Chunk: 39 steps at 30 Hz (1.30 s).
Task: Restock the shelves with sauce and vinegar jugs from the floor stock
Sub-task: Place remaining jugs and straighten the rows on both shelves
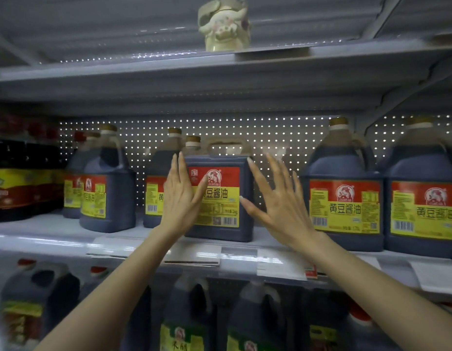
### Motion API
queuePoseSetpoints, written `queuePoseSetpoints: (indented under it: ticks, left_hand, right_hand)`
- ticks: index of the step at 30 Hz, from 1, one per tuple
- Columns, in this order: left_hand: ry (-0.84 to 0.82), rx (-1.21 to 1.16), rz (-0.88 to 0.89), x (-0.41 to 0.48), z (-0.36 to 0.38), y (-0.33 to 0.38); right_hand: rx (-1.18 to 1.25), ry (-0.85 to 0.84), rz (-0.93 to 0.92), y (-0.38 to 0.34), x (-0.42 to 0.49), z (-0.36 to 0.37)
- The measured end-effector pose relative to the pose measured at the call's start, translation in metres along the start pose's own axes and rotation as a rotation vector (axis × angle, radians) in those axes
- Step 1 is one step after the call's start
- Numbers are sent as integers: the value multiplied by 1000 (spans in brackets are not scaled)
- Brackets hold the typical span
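Middle shelf (pixel 42 239), far left: dark packs (pixel 14 181) with yellow bands, blurred. Next, two soy sauce jugs (pixel 106 183) stand upright, one behind the other.

Left grip (pixel 180 196): released, fingers straight and pointing up, palm flat against the left front corner of the central jug (pixel 220 198), thumb lying across its label.

The central jug stands upright at the shelf's front edge, red-and-yellow label forward, handle on top. On the shelf above it sits a ceramic pig jar (pixel 223 24).

Right grip (pixel 280 206): released, fingers spread and straight; thumb tip and index tip meet the jug's right edge. Palm contact: cannot tell.

Right, well apart from the central jug: two larger jugs (pixel 344 198) side by side, touching.
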<state>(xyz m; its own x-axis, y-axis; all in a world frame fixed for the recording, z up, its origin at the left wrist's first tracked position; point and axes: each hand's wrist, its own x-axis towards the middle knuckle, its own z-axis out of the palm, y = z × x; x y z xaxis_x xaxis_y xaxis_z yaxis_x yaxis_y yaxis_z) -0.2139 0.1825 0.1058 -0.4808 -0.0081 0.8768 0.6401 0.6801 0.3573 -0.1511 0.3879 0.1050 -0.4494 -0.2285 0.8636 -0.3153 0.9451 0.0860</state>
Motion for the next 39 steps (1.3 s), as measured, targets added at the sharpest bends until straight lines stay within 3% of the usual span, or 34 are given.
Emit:
queuePoseSetpoints:
  ticks: [3,6,9,12,14,16,21,25,28,31,39]
  left_hand:
    - [-123,-351,-87,8,-8,-13]
    - [-215,-604,-194,21,-15,-19]
    - [-308,-687,-216,28,-14,-28]
    - [-400,-688,-150,30,-12,-44]
    - [-359,-531,-14,35,-13,-52]
    - [-294,-479,76,43,-16,-52]
    - [-298,-665,-24,63,-15,-31]
    - [-109,-579,5,54,3,-23]
    - [-50,-657,5,55,8,-22]
    - [-51,-688,-7,57,13,-24]
    - [-41,-716,-9,54,38,2]
  right_hand:
    - [257,-36,191,-16,18,0]
    - [696,-7,435,-29,40,12]
    - [955,71,591,-41,52,29]
    - [1002,194,675,-48,53,47]
    - [924,221,705,-53,53,50]
    - [695,224,697,-55,53,48]
    - [177,194,421,-70,55,43]
    - [-121,235,256,-63,54,58]
    - [-383,256,68,-58,54,68]
    - [-442,274,-47,-54,57,72]
    - [-476,334,24,-29,54,59]
